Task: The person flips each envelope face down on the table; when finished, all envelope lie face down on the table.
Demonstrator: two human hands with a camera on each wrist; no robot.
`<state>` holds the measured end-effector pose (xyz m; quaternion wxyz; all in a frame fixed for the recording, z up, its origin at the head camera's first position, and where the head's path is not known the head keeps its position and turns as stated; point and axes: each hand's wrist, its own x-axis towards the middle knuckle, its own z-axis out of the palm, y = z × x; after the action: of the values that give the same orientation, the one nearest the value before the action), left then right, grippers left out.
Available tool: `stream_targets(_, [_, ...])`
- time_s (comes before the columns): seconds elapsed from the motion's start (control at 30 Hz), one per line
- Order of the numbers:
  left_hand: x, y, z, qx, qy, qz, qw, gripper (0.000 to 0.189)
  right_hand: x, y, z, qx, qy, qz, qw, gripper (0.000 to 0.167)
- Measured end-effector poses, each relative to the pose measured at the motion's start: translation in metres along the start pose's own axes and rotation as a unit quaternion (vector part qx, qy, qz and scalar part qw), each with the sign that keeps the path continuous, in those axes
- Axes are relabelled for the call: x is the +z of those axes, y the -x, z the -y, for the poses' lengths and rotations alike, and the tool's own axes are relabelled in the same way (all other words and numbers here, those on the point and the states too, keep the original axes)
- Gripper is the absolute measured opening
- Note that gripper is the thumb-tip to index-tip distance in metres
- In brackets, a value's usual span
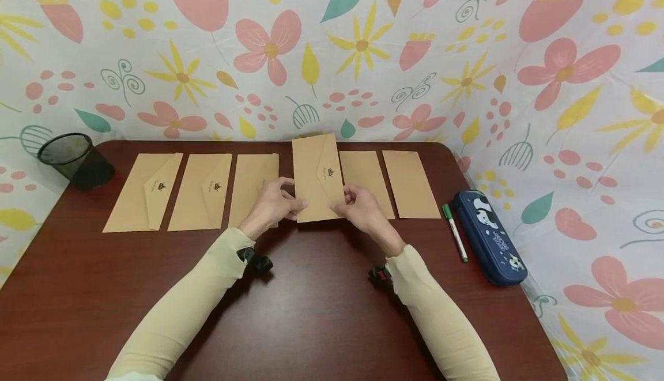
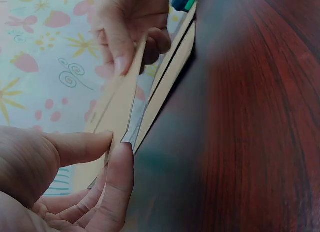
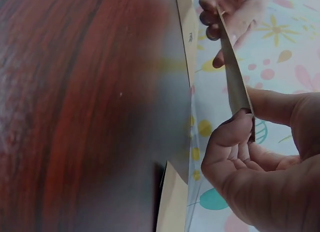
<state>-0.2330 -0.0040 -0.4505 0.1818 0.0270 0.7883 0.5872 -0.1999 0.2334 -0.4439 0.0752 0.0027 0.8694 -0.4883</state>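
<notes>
Both hands hold a tan paper envelope (image 1: 313,179) with a small dark crown print on its pointed flap, raised off the table in the middle of the row. The left hand (image 1: 271,203) pinches its lower left edge, thumb in front and fingers behind. At the lower right edge, the right hand (image 1: 365,211) pinches it the same way. In the left wrist view the envelope (image 2: 117,104) is seen nearly edge-on between the two hands. From the right wrist, the envelope (image 3: 235,77) stands tilted, clear of the table. Another envelope (image 1: 249,188) lies partly under the left hand.
Two envelopes with crown prints (image 1: 142,193) (image 1: 197,193) lie left; two plain-faced envelopes (image 1: 365,176) (image 1: 412,185) lie right. A black mesh cup (image 1: 78,165) stands at the back left corner. A green-capped marker (image 1: 455,234) and a blue pencil case (image 1: 490,240) lie along the right edge.
</notes>
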Motion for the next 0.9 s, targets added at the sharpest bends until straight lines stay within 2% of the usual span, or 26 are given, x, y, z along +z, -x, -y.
stream_targets(0.17, [0.001, -0.001, 0.002, 0.003, -0.023, 0.001, 0.9997, 0.071, -0.002, -0.002, 0.0, -0.009, -0.065, 0.012, 0.9978, 0.024])
stream_targets(0.3, [0.005, 0.0, 0.0, 0.016, -0.08, -0.015, 0.9965, 0.071, -0.003, -0.001, 0.003, -0.014, -0.097, 0.019, 0.995, 0.031])
stream_targets(0.43, [0.013, 0.003, -0.005, 0.069, -0.165, -0.054, 0.9824, 0.072, -0.003, 0.001, 0.007, -0.021, -0.105, 0.035, 0.9936, 0.036])
stream_targets(0.53, [0.019, 0.005, -0.009, 0.117, -0.194, -0.073, 0.9713, 0.071, -0.001, 0.003, 0.011, -0.022, -0.104, 0.053, 0.993, 0.045])
stream_targets(0.57, [0.021, 0.006, -0.011, 0.127, -0.189, -0.073, 0.9709, 0.07, -0.001, 0.004, 0.012, -0.021, -0.101, 0.057, 0.9931, 0.049])
stream_targets(0.67, [0.024, 0.008, -0.014, 0.137, -0.143, -0.056, 0.9785, 0.061, 0.0, 0.004, 0.015, -0.022, -0.093, 0.059, 0.9936, 0.059])
stream_targets(0.8, [0.026, 0.01, -0.017, 0.118, -0.043, -0.032, 0.9915, 0.049, 0.0, 0.005, 0.019, -0.038, -0.091, 0.062, 0.9932, 0.058])
stream_targets(0.9, [0.026, 0.013, -0.021, 0.108, 0.025, -0.025, 0.9936, 0.049, 0.0, 0.006, 0.021, -0.052, -0.095, 0.079, 0.9909, 0.057])
